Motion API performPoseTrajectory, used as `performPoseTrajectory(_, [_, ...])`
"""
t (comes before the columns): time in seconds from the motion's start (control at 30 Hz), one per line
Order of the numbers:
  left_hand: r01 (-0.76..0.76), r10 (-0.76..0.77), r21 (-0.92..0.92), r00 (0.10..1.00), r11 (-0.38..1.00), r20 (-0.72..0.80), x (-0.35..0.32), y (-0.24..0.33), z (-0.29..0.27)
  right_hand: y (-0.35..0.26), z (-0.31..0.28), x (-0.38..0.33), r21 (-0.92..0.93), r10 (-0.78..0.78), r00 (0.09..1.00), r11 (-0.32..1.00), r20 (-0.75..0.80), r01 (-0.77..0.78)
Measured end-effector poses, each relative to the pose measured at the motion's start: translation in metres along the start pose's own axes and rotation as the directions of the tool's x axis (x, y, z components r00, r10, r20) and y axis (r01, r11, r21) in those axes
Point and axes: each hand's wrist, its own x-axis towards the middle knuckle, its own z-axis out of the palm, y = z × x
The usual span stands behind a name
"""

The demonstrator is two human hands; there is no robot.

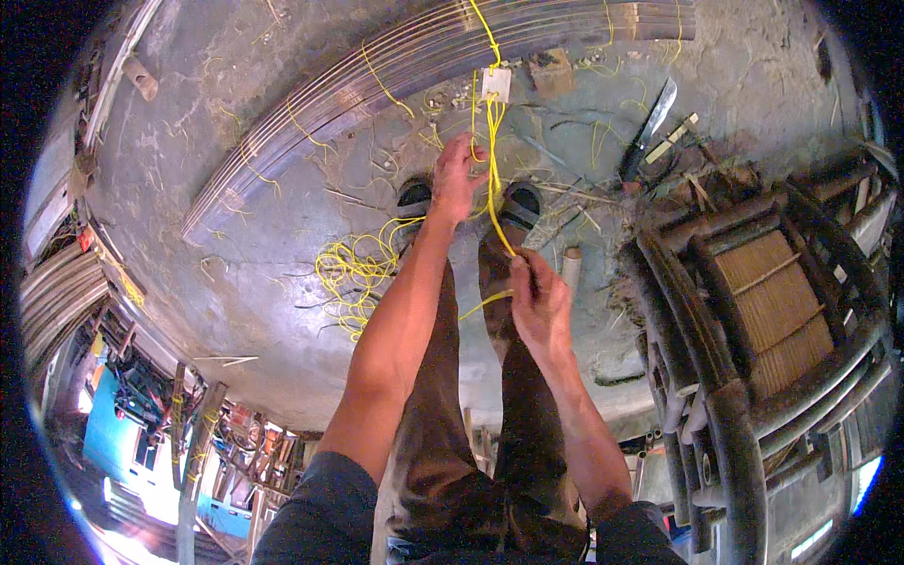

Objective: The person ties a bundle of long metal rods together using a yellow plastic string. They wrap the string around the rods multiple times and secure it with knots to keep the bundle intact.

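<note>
Yellow cord runs in several strands down from a small pale square plate, which is tied by more cord to a long bundle of thin slats. My right hand is closed on the gathered strands at their lower end, and a loose tail comes out to its left. Higher up, my left hand is beside the strands with its fingers apart, close to a thin separate strand. A loose tangle of yellow cord lies on the floor left of my legs.
A large knife lies on the floor at the upper right, beside a light strip of wood. To the right stands a dark bamboo chair with a slatted panel. My sandalled feet are beneath the cord. Cord scraps and splinters litter the concrete floor.
</note>
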Motion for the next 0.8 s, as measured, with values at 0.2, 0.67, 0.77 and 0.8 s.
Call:
performPoseTrajectory(0.2, [0.104, -0.115, 0.056, 0.960, 0.993, 0.255, 0.010, 0.003, -0.008, 0.067, 0.090, 0.017, 0.171, -0.160, 0.984, 0.970, -0.083, 0.172])
performPoseTrajectory(0.67, [0.112, -0.014, 0.509, 0.981, 0.854, -0.193, -0.033, 0.027, -0.041, 0.083, 0.161, 0.008, 0.196, -0.151, 0.978, 0.973, 0.145, 0.121])
performPoseTrajectory(0.77, [-0.071, 0.165, 0.666, 0.983, 0.743, -0.079, -0.046, 0.041, -0.051, 0.092, 0.164, 0.025, -0.006, -0.415, 0.908, 0.909, 0.058, 0.416])
performPoseTrajectory(0.8, [-0.134, 0.206, 0.700, 0.978, 0.701, -0.019, -0.051, 0.047, -0.052, 0.097, 0.166, 0.037, -0.073, -0.510, 0.860, 0.857, 0.030, 0.511])
